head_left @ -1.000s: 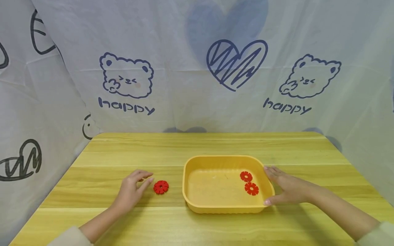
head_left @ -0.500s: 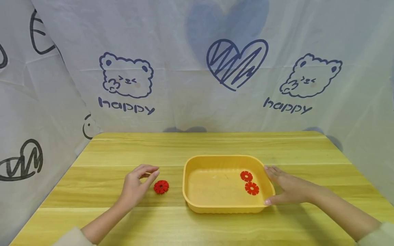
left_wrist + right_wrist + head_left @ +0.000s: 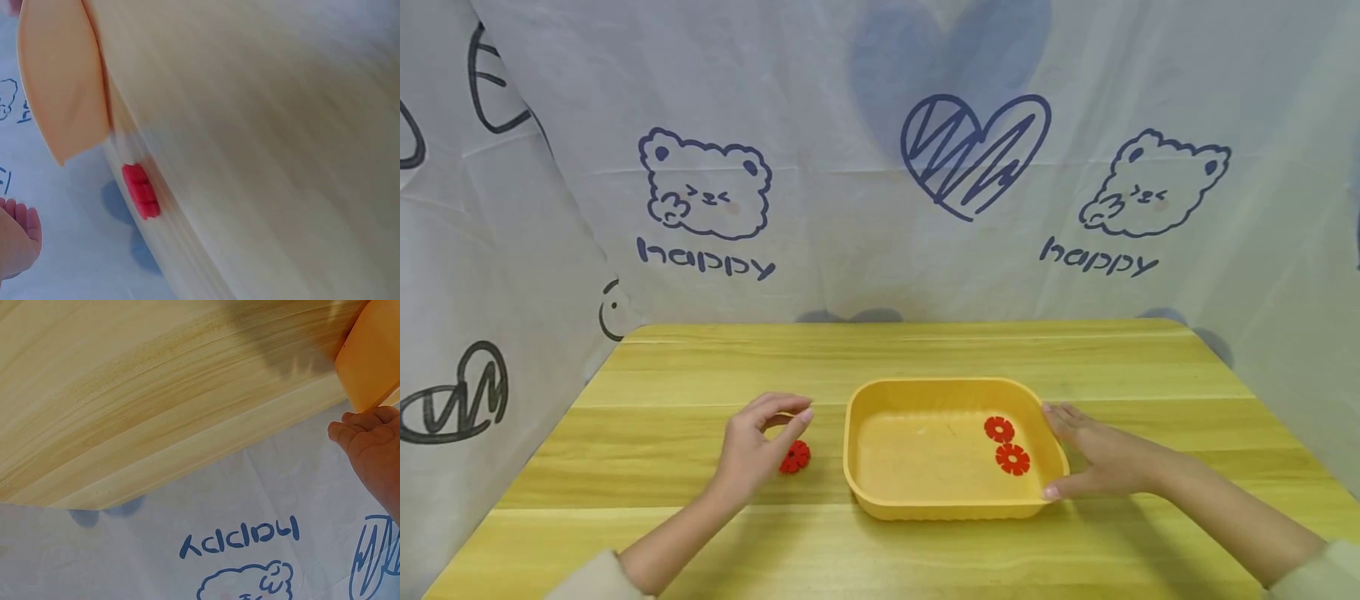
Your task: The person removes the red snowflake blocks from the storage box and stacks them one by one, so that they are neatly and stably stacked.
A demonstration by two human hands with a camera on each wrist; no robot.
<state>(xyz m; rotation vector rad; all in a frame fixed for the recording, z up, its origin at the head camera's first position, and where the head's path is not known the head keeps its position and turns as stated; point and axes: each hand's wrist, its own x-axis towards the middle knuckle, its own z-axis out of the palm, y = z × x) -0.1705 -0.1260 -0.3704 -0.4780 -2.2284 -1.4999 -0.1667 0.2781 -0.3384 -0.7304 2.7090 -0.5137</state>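
A small stack of red snowflake discs lies on the table left of the yellow bin; from the side, the left wrist view shows the stack's layers. My left hand hovers over the stack's left part and hides some of it. Its thumb and fingers are bent with a gap between them, and nothing is held. Inside the bin, two flat red snowflake discs lie near the right wall. My right hand rests against the bin's right rim, fingers and thumb extended, also in the right wrist view.
The wood-grain table reaches back to a white cloth printed with hearts and bears. Another cloth hangs along the left side.
My left hand has moved right and slightly up, from beside the red stack to over its left part. The right hand, bin and discs stay put.
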